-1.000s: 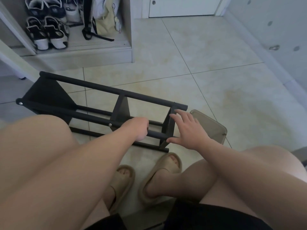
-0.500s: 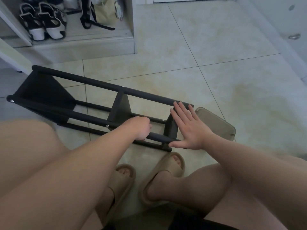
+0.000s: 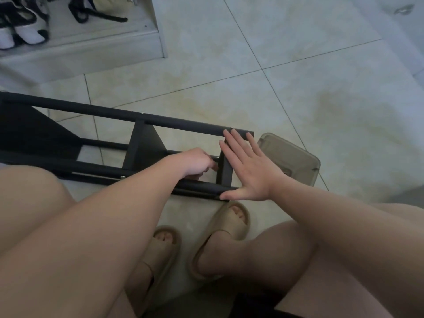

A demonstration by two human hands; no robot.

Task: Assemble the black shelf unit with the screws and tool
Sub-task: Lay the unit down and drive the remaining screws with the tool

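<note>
The tiled floor (image 3: 298, 76) carries the black shelf frame (image 3: 91, 110), which lies on its side just ahead of the seated person's knees, its long rails running left to right. This position likely keeps the end joints within reach. A smoky plastic box (image 3: 296, 157) sits just beyond the frame's right end. The right hand (image 3: 250, 171) is spread wide and flat against the end upright (image 3: 226, 173), apparently bracing it square while the joint is worked. The left hand (image 3: 195, 162) has its fingers curled at the joint where an inner rail meets that upright. Whether it pinches a screw, a tool or the rail cannot be told. Half a second earlier this hand gripped the near rail; it has since shifted to the joint. The right hand remains flat.
</note>
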